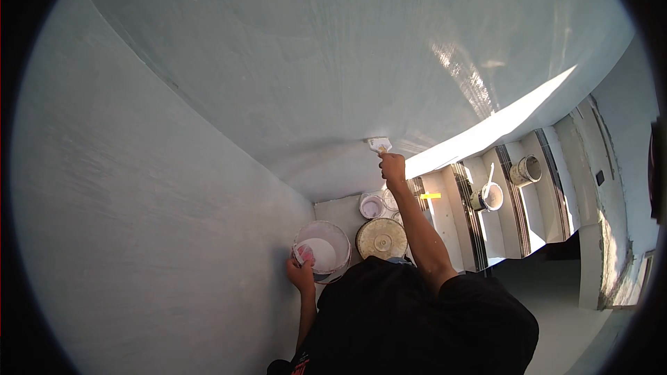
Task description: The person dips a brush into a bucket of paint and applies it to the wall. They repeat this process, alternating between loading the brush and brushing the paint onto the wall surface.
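My right hand (393, 167) is closed around the handle of a wide paintbrush (379, 144). The white bristles are up against the grey-blue wall (313, 62) in front of me. Lower down on the left, my left hand (301, 274) grips the near-left rim of a paint bucket (342, 235), with something pinkish under the fingers there. Inside the bucket is white paint (319, 253), and its mouth faces up toward me. My dark shirt covers part of the floor below.
Beneath me stand a lidded drum (382, 238) and a small tub (372, 206). Stairs (514, 208) with dark-striped edges run off to the right, bearing a pot with a stick (490, 197), another pot (526, 171) and a yellow strip (431, 196). A second wall (167, 222) closes the left side.
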A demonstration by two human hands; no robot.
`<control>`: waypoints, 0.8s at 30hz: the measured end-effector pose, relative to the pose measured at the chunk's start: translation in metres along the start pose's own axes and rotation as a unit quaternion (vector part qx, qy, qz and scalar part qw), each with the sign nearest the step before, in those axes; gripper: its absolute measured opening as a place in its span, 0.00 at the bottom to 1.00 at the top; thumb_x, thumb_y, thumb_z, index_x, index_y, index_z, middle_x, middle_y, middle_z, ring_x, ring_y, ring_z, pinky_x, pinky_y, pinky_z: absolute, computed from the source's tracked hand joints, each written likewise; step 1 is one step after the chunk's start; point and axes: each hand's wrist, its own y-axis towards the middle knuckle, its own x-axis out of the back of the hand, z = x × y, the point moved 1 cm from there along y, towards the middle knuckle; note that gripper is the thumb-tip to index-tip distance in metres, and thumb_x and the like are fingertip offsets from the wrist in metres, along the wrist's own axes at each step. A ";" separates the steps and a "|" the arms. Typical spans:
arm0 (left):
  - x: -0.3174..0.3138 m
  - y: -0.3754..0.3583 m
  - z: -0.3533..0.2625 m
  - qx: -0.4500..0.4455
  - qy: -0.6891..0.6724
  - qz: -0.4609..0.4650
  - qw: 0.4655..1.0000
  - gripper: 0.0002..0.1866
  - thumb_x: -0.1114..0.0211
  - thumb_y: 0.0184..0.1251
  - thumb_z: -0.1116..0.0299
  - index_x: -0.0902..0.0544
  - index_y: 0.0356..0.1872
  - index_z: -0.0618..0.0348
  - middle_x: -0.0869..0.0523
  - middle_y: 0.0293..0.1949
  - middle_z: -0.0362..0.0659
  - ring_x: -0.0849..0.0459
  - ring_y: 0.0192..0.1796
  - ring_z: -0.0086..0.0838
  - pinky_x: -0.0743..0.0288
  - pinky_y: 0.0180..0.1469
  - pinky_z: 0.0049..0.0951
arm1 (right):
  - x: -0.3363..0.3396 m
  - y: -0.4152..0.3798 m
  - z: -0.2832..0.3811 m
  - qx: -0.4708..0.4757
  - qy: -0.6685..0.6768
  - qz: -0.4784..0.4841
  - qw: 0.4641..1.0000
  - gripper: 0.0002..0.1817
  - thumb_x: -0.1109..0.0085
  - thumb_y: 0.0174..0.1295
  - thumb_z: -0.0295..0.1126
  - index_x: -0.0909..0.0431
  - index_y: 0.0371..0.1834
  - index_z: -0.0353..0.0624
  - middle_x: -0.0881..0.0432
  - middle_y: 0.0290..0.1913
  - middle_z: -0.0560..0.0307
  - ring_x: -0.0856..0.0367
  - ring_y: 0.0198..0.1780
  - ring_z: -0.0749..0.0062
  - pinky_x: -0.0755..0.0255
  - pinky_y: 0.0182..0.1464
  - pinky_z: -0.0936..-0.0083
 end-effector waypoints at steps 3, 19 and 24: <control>0.001 0.001 -0.002 0.011 -0.001 0.008 1.000 0.17 0.29 0.37 0.74 0.29 0.28 0.64 0.28 0.25 0.43 0.30 0.29 0.37 0.30 0.37 0.34 | 0.000 -0.025 0.050 0.015 0.045 0.007 0.999 0.14 0.42 0.66 0.35 0.17 0.41 0.31 0.30 0.18 0.65 0.41 0.14 0.85 0.49 0.16 0.80; -0.002 -0.008 0.000 0.034 -0.028 0.040 0.998 0.16 0.30 0.38 0.74 0.30 0.26 0.62 0.29 0.25 0.40 0.31 0.29 0.31 0.32 0.35 0.30 | 0.047 -0.135 0.233 0.237 0.125 0.098 0.958 0.18 0.42 0.71 0.39 0.20 0.53 0.33 0.32 0.21 0.71 0.43 0.20 0.91 0.51 0.21 0.87; -0.004 -0.009 0.010 0.042 -0.039 0.021 0.998 0.19 0.26 0.37 0.71 0.28 0.28 0.62 0.26 0.26 0.43 0.26 0.29 0.37 0.29 0.37 0.35 | 0.022 -0.053 0.011 0.016 -0.012 0.061 0.998 0.14 0.42 0.69 0.38 0.16 0.38 0.36 0.29 0.19 0.67 0.40 0.15 0.86 0.47 0.17 0.81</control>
